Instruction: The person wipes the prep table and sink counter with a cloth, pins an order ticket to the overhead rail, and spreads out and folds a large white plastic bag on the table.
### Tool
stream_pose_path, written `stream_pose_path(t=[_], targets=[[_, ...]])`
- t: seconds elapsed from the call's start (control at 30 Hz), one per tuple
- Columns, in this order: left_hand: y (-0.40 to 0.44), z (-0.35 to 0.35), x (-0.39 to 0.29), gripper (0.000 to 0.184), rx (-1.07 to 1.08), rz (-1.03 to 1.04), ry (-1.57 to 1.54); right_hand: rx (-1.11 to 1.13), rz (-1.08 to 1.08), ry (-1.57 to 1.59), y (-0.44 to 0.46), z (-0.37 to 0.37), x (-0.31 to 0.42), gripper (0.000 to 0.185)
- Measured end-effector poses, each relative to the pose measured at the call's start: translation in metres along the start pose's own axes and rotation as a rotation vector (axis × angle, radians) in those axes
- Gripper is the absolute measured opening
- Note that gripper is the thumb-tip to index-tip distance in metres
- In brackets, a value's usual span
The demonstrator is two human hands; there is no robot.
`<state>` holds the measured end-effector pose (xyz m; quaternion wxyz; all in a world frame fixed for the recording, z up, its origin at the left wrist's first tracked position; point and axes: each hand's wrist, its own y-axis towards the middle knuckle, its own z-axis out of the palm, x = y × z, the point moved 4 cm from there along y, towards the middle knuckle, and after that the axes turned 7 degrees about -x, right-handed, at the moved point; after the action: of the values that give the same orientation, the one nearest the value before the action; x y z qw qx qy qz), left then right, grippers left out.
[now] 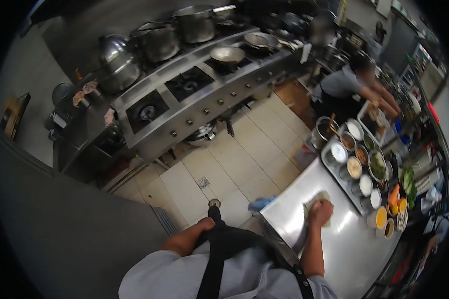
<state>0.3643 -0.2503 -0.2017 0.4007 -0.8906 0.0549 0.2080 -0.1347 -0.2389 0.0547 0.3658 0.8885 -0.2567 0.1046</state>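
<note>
My right hand (322,212) is closed on a crumpled greenish-grey cloth (310,203). It presses the cloth against the steel worktable (354,249), left of the food containers. Down beside my dark apron and leg is my left hand (204,224), away from the table. Its fingers are too small and hidden to make out. A blue cloth or glove-like item (261,203) hangs at the table's left corner.
A metal tray (344,182) with several food tubs borders the worktable. Beyond it a co-worker (346,84) leans over a counter. Across the tiled floor (229,164) stands a long gas stove (199,99) with a pan (227,55) and large pots (157,42).
</note>
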Motion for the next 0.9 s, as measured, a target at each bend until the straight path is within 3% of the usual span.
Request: stream_pose_path(t=[0.07,0.1,0.43,0.63,0.77,0.87,0.9], targets=[[0.019,-0.021,0.028,0.03,-0.107,-0.021,-0.163,-0.079,0.114,-0.064,-0.002,0.01,-0.006,0.013],[0.028,-0.033,0.041,0.028,-0.165,-0.019,-0.224,-0.016,0.162,-0.121,0.0,0.013,-0.009,0.016],[0.024,-0.162,0.166,0.02,-0.393,-0.2,-0.394,0.045,0.261,-0.416,0.021,0.004,0.033,0.032],[0.005,-0.136,0.219,0.022,-0.319,-0.339,-0.448,0.102,0.299,-0.483,0.021,0.009,0.032,0.038],[-0.008,-0.116,0.201,0.027,-0.098,-0.137,-0.18,-0.02,0.25,-0.359,0.009,0.023,0.001,0.044],[-0.006,-0.115,0.193,0.031,-0.199,-0.16,-0.271,0.031,0.236,-0.282,0.015,0.036,-0.022,0.05],[-0.002,-0.12,0.19,0.032,-0.248,-0.166,-0.304,0.034,0.271,-0.356,0.022,0.015,0.028,0.052]])
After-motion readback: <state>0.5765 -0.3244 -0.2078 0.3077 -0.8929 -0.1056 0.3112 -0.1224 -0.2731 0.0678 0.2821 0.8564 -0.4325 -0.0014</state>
